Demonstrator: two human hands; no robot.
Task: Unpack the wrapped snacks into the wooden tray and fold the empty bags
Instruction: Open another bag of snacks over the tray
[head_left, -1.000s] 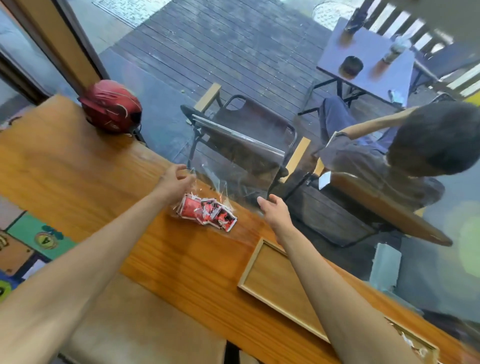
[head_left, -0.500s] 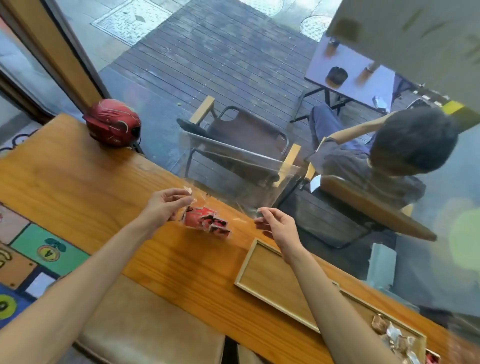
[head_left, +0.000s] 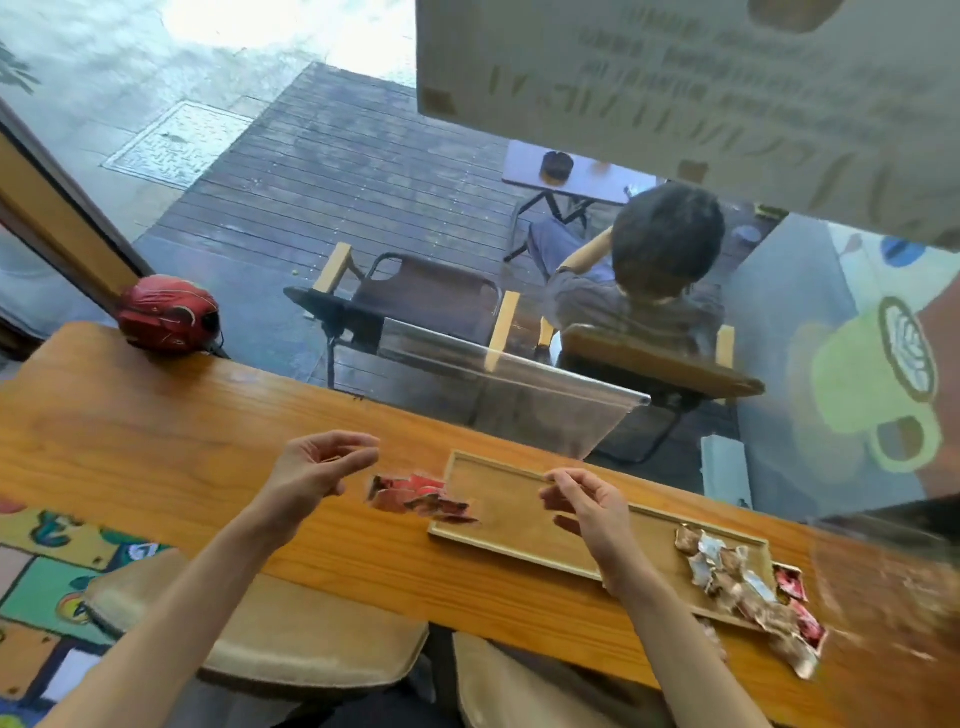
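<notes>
Wooden surface (head_left: 156, 431) is spanned across the view, with a shallow wooden tray (head_left: 514, 525) laid on it. A clear bag (head_left: 519, 405) is held up above the tray; red snacks (head_left: 415, 496) are blurred at the tray's nine o'clock end, and brown ones (head_left: 737, 577) lie at three o'clock. The bag is pinched by the right hand (head_left: 587, 509). The left hand (head_left: 311, 467) is seen with loosely curled fingers, though what is grasped cannot be told.
</notes>
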